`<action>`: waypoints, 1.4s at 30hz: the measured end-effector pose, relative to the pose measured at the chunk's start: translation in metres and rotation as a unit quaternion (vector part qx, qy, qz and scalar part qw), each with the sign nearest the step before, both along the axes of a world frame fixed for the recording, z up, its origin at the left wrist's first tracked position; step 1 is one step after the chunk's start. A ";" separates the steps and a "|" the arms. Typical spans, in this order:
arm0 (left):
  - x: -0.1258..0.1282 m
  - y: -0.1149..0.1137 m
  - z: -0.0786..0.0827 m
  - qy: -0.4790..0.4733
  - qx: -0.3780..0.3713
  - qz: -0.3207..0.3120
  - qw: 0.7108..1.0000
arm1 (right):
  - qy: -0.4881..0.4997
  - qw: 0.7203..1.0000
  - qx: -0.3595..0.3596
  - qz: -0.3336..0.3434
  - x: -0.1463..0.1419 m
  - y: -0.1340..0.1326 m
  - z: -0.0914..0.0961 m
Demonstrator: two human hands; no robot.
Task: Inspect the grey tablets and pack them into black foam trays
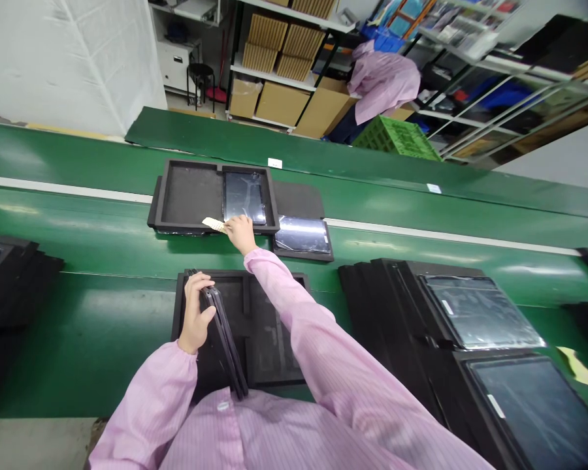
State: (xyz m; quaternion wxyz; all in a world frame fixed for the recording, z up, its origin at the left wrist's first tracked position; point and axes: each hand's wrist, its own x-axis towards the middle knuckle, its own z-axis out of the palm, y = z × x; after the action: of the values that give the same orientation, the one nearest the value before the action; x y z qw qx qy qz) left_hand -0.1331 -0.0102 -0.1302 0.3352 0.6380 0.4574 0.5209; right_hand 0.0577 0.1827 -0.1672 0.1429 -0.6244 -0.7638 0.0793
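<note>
My left hand (196, 313) is wrapped round two dark tablets (228, 346), held on edge, tilted and pressed together near my front. Under them lies a black foam tray (274, 339) with compartments. Reaching forward, my right hand (241, 232) pinches a small pale yellow patterned strip (214, 225) at the near rim of a second foam tray (191, 192). In the right compartment of that tray sits a film-covered tablet (245, 196); the left compartment shows bare foam. Beside my right wrist, another tablet (302, 235) rests in a lower tray, partly covered.
Stacked black foam trays with film-covered tablets (485, 312) stand on the right, near a yellow piece (577, 365). More dark trays (17, 281) are at the left. Across the green conveyor belt (102, 307), a person in pink (385, 78) bends by a green crate (396, 137).
</note>
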 end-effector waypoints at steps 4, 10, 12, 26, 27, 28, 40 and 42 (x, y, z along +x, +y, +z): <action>0.001 0.002 0.001 -0.001 -0.008 0.003 1.000 | -0.026 0.999 -0.008 0.016 -0.003 0.006 0.008; 0.003 0.003 0.003 -0.017 0.004 -0.010 1.000 | -0.058 0.998 -0.015 0.031 -0.008 0.008 0.019; 0.004 0.002 0.004 -0.018 0.007 -0.012 1.000 | -0.065 0.997 -0.015 0.037 -0.008 0.008 0.021; 0.001 0.011 0.005 -0.005 -0.021 -0.023 1.000 | 0.035 0.996 0.004 -0.083 -0.009 0.000 0.025; 0.000 0.014 0.004 -0.007 -0.029 -0.025 0.999 | 0.068 0.992 0.026 -0.106 -0.009 -0.002 0.028; -0.001 0.016 0.003 -0.008 -0.037 -0.027 0.999 | 0.099 0.987 0.051 -0.118 -0.009 -0.007 0.032; 0.005 0.023 0.006 0.018 -0.038 -0.060 0.997 | 0.275 0.937 0.172 0.126 -0.015 -0.222 0.101; 0.007 0.025 0.007 0.025 -0.043 -0.061 0.997 | 0.251 0.945 0.154 0.145 -0.012 -0.242 0.093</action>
State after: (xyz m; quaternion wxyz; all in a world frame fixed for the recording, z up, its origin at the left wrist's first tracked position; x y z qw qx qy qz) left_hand -0.1261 0.0144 -0.1230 0.3817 0.6626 0.4482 0.4630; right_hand 0.0460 -0.0589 -0.0746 0.4114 -0.4370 -0.7883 0.1353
